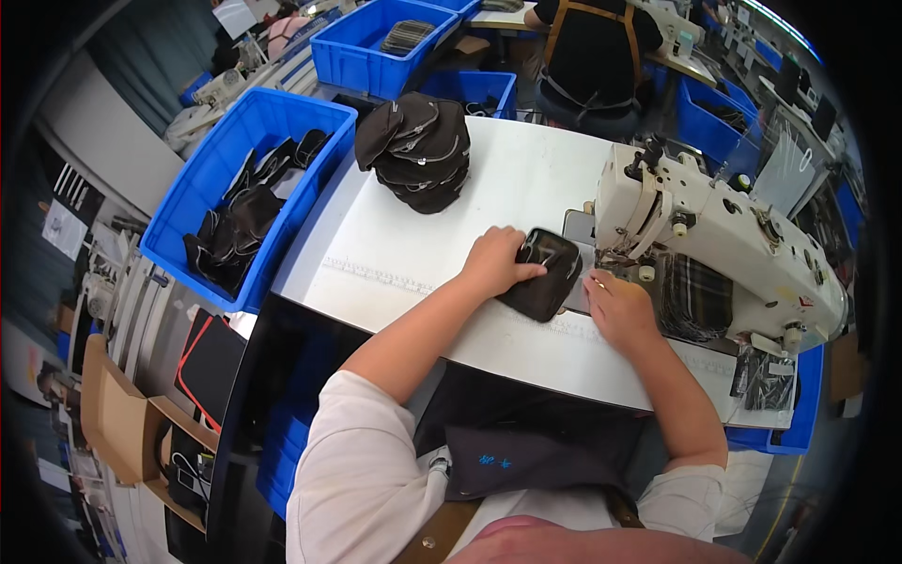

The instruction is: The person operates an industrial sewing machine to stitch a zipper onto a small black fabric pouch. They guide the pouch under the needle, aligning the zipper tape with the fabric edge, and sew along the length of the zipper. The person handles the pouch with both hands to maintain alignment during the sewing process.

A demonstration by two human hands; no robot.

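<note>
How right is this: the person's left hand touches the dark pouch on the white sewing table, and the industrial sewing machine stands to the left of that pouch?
One part is wrong: the industrial sewing machine stands to the right of the dark pouch, as the head view shows. The left hand does touch that pouch on the white sewing table.

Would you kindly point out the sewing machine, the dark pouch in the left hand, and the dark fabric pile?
Sewing machine [725,246], head view: its white arm.
Dark pouch [548,287], head view: its broad face.
Dark fabric pile [420,153], head view: its middle.
</note>
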